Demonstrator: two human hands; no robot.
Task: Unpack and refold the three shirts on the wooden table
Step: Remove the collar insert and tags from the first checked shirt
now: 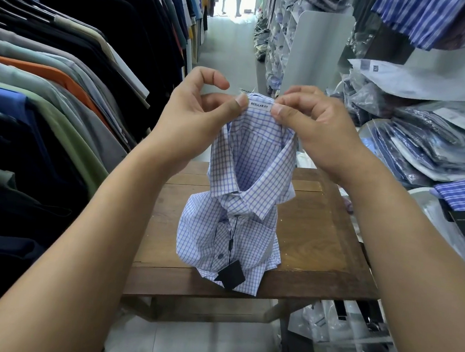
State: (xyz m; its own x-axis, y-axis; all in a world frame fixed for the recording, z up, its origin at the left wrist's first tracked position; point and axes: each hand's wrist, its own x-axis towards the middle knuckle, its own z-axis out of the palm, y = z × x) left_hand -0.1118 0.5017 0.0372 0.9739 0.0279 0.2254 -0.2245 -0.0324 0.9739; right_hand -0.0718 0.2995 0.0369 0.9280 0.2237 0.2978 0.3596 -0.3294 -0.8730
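Note:
A white shirt with a blue check hangs from both my hands above the wooden table. My left hand pinches the back of the collar left of a white "REGULAR FIT" label. On the label's right side, my right hand pinches the same collar edge. The shirt's folded lower part rests on the table's front edge, and a dark price tag dangles on a cord from the button placket. No other loose shirt shows on the table.
A rack of hanging shirts and T-shirts fills the left side. Stacks of bagged shirts sit on shelves at the right. Plastic bags lie on the floor under the table's right corner. An aisle runs ahead.

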